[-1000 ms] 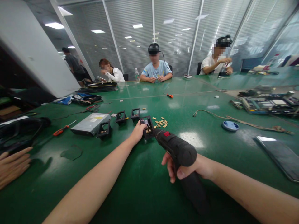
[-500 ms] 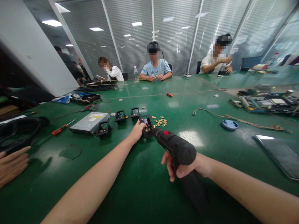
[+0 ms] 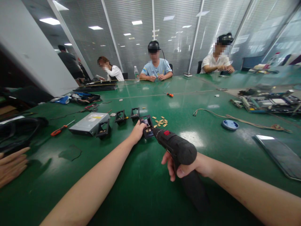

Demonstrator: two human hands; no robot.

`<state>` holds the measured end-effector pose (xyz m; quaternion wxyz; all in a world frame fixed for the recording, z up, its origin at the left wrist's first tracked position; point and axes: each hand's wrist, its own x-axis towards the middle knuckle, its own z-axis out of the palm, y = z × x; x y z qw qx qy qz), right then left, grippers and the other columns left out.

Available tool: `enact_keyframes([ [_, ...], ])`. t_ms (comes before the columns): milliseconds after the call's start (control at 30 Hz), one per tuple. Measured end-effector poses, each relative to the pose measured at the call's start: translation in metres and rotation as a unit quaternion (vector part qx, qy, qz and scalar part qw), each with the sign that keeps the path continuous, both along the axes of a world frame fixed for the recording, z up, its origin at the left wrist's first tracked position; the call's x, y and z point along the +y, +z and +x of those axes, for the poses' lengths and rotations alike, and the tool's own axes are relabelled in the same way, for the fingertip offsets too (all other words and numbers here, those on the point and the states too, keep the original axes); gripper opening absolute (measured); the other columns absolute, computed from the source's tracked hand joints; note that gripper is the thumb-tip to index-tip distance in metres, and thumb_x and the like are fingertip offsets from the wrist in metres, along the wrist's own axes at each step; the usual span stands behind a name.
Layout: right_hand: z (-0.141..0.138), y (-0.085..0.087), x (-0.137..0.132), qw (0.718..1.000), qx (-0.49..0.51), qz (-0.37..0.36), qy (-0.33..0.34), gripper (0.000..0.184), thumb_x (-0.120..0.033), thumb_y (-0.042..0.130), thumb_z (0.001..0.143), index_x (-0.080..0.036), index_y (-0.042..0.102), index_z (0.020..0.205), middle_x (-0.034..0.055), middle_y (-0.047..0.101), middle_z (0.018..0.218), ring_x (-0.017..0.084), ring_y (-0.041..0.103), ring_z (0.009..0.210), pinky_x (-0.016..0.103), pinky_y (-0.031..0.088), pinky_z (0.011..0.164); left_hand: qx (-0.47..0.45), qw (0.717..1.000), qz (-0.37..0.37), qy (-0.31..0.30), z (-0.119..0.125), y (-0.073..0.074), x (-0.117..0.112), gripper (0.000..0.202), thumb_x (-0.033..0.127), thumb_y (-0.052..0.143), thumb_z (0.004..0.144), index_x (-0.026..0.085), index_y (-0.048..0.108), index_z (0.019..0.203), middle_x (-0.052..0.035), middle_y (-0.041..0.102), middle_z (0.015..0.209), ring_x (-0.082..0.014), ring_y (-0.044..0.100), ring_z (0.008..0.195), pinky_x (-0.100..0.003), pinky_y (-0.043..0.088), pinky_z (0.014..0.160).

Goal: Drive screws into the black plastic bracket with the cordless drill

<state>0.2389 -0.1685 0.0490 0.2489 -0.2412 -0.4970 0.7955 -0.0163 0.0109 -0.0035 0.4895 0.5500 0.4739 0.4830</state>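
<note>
My left hand (image 3: 137,131) grips the near left side of a black plastic housing (image 3: 148,134) that has small brass-coloured parts inside. In my right hand (image 3: 185,168) is a black cordless drill (image 3: 175,145) with a red switch on top. The drill's front end points left at the housing, and whether its tip touches the parts cannot be made out. Just beyond the housing lie several small brass plates (image 3: 162,121). More black housings like it, one at the left (image 3: 103,129) and one farther back (image 3: 120,116), stand close by.
A silver disc drive (image 3: 89,123) and an orange-handled screwdriver (image 3: 59,130) lie to the left. Another person's hand (image 3: 13,166) rests at the left edge. A blue round lid (image 3: 229,124), a phone (image 3: 277,155) and circuit boards (image 3: 272,102) are on the right. People sit across the table.
The whole view has shifted slightly. Both hands keep their hold on the housing and the drill, with hardly any movement between them. Across the table, the person at the right has lowered a hand.
</note>
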Motion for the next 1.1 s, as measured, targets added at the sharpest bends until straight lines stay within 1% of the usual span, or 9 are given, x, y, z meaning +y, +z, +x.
enact_keyframes([
  [267, -0.0003, -0.0047, 0.0019, 1.000, 0.004, 0.001, -0.001, 0.059, -0.023, 0.100, 0.061, -0.013, 0.075, 0.113, 0.0048, 0.081, 0.087, 0.022, 0.080, 0.077, 0.033, 0.059, 0.078, -0.006, 1.000, -0.006, -0.006, 0.0009, 0.0027, -0.0027, 0.037, 0.035, 0.064, 0.074, 0.022, 0.065, 0.109, -0.0034, 0.070, 0.097, -0.0248, 0.067, 0.096, -0.043, 0.057, 0.097],
  [533, 0.0003, 0.0012, -0.0008, 1.000, -0.002, 0.002, -0.003, 0.059, -0.026, 0.100, 0.061, -0.013, 0.075, 0.113, 0.0049, 0.081, 0.086, 0.022, 0.079, 0.077, 0.033, 0.057, 0.078, -0.006, 1.000, -0.005, -0.007, 0.0008, 0.0024, -0.0021, 0.035, 0.035, 0.065, 0.074, 0.022, 0.066, 0.107, -0.0032, 0.071, 0.097, -0.0248, 0.067, 0.097, -0.043, 0.057, 0.097],
  [833, -0.0009, -0.0001, 0.0012, 1.000, -0.003, 0.008, 0.002, 0.058, -0.026, 0.100, 0.061, -0.013, 0.075, 0.112, 0.0046, 0.081, 0.086, 0.021, 0.078, 0.076, 0.032, 0.056, 0.077, -0.011, 1.000, -0.003, 0.004, 0.0024, 0.0045, -0.0030, 0.037, 0.035, 0.066, 0.072, 0.022, 0.067, 0.107, -0.0034, 0.072, 0.097, -0.0254, 0.067, 0.098, -0.044, 0.057, 0.100],
  [1100, 0.0000, -0.0012, 0.0014, 1.000, 0.002, 0.012, 0.003, 0.059, -0.026, 0.100, 0.062, -0.013, 0.075, 0.113, 0.0052, 0.081, 0.086, 0.021, 0.079, 0.076, 0.032, 0.056, 0.077, -0.018, 1.000, -0.005, 0.006, 0.0008, 0.0004, 0.0004, 0.037, 0.036, 0.067, 0.072, 0.022, 0.068, 0.107, -0.0045, 0.073, 0.100, -0.0266, 0.068, 0.100, -0.045, 0.058, 0.099],
])
